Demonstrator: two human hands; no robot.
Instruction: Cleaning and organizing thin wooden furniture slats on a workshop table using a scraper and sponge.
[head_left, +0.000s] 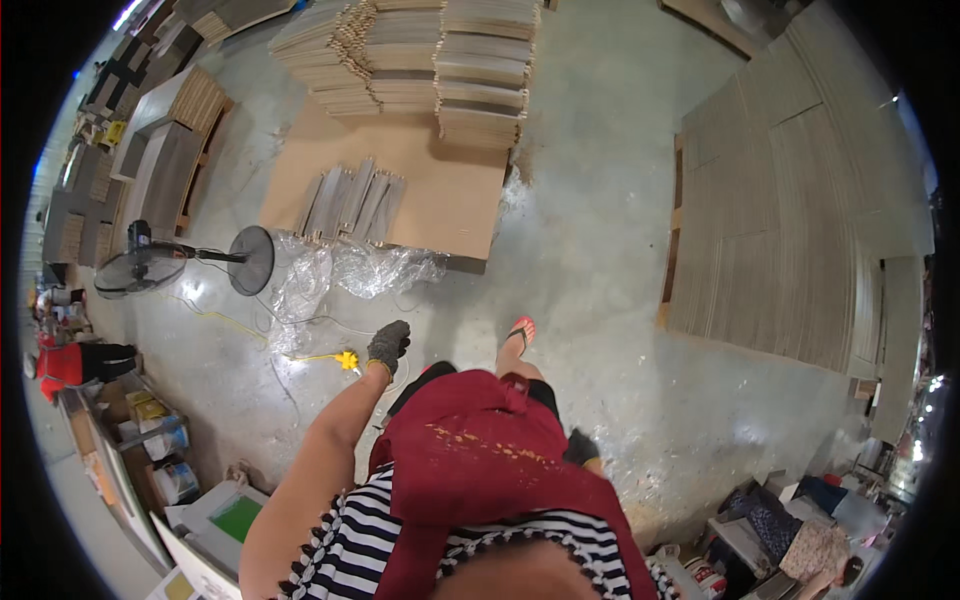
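My left hand (389, 345), in a dark grey knit glove, hangs over the floor in front of me with its fingers curled in and nothing seen in them. Just beyond its wrist lies a yellow socket end of an extension cord (346, 360). My right hand (580, 447), also in a dark glove, is low by the right side of my red apron (470, 440). The apron and my body hide part of it, and its fingers are not clear. Neither hand touches the stacked boards ahead.
Ahead, a brown sheet (440, 190) carries tall stacks of grey strips (485, 75) and a small loose pile (350, 200). Crumpled clear plastic wrap (375, 268) lies along its near edge. A standing fan (250, 260) with trailing cords is left; large board stacks (770, 220) are right.
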